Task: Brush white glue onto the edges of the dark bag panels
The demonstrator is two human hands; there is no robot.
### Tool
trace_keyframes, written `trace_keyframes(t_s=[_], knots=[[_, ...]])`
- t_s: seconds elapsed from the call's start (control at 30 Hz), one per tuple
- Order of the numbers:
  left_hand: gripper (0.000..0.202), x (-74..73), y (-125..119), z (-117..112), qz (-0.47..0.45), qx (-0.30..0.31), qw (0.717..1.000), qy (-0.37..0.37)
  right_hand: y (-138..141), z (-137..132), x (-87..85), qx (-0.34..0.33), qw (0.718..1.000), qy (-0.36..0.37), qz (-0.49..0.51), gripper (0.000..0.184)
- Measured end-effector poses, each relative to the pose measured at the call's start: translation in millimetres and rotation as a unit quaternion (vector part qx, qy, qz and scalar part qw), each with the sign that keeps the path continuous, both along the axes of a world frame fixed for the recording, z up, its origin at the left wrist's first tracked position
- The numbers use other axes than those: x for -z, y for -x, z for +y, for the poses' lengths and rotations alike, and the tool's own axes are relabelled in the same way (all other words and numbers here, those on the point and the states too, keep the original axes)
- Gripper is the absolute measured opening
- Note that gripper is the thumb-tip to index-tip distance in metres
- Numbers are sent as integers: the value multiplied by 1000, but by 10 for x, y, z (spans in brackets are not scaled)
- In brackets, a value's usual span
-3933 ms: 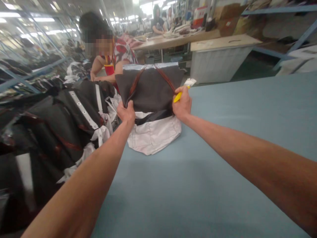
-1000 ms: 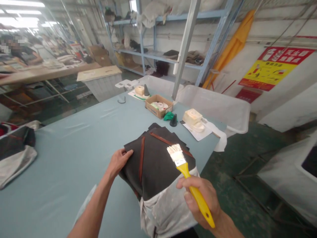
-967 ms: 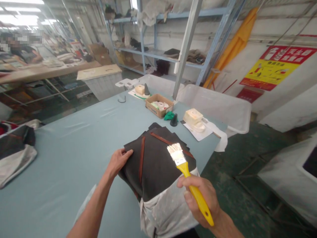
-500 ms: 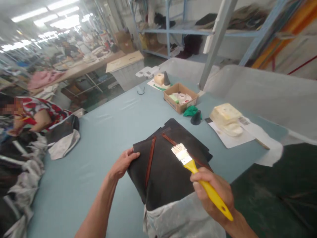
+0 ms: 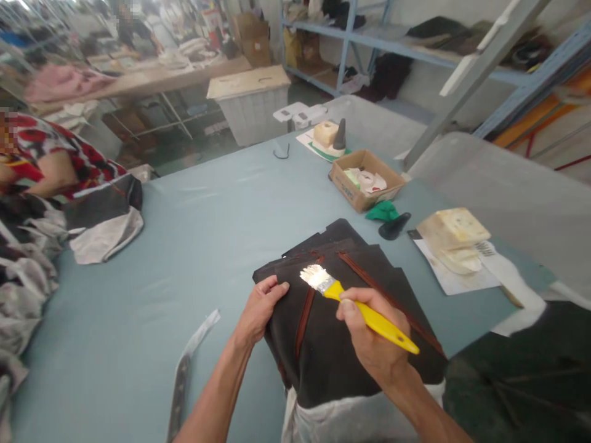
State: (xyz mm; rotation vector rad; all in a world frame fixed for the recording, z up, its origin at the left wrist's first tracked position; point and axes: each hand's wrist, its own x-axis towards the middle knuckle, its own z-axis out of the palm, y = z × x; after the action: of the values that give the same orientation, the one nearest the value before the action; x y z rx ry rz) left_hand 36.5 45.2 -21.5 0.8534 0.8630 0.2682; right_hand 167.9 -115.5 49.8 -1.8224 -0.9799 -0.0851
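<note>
A stack of dark fabric pieces (image 5: 344, 344) with reddish-brown trim strips lies at the near right of the blue table (image 5: 203, 234). White lining shows under its near edge. My left hand (image 5: 259, 307) presses on the stack's left corner, fingers curled over the edge. My right hand (image 5: 369, 335) is closed on a yellow-handled brush (image 5: 357, 304). Its pale bristles touch the top of the stack close to my left fingers.
A cardboard box (image 5: 364, 179) of small items, a green cloth (image 5: 382, 211), a dark cone (image 5: 393, 226) and a pale block on paper (image 5: 455, 234) stand beyond the stack. A loose strip (image 5: 189, 360) lies near left. A person in a red patterned top (image 5: 50, 166) works beside more fabric pieces (image 5: 104, 218) at far left.
The view swung from the far pile to the table's right end. The brush has come down and leftward onto the stack's upper left, beside my left hand, which stays on the corner.
</note>
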Motion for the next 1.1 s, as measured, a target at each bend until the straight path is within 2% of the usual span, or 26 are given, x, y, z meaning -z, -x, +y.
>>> trace_keyframes(t_s=[0.2, 0.43, 0.53, 0.67, 0.8, 1.0, 1.1], knots=[[46, 30, 33, 27, -35, 6, 999, 13, 203, 317, 52, -10, 999, 17, -30, 14], [39, 36, 37, 31, 4, -22, 995, -100, 354, 631, 127, -104, 994, -5, -32, 11], [46, -5, 30, 27, 36, -15, 994, -99, 292, 667, 177, -107, 994, 0, -31, 15], [59, -42, 28, 22, 73, 0, 996, -54, 50, 564, 173, -50, 998, 39, -24, 17], [65, -8, 47, 29, 121, 11, 990, -73, -304, 357, 137, 47, 995, 85, -24, 20], [66, 12, 96, 52, 243, 9, 957, -162, -729, 97, 97, 142, 985, 95, 18, 23], [57, 24, 163, 53, 281, 30, 922, -265, -906, 12, 108, 192, 976, 91, 49, 26]])
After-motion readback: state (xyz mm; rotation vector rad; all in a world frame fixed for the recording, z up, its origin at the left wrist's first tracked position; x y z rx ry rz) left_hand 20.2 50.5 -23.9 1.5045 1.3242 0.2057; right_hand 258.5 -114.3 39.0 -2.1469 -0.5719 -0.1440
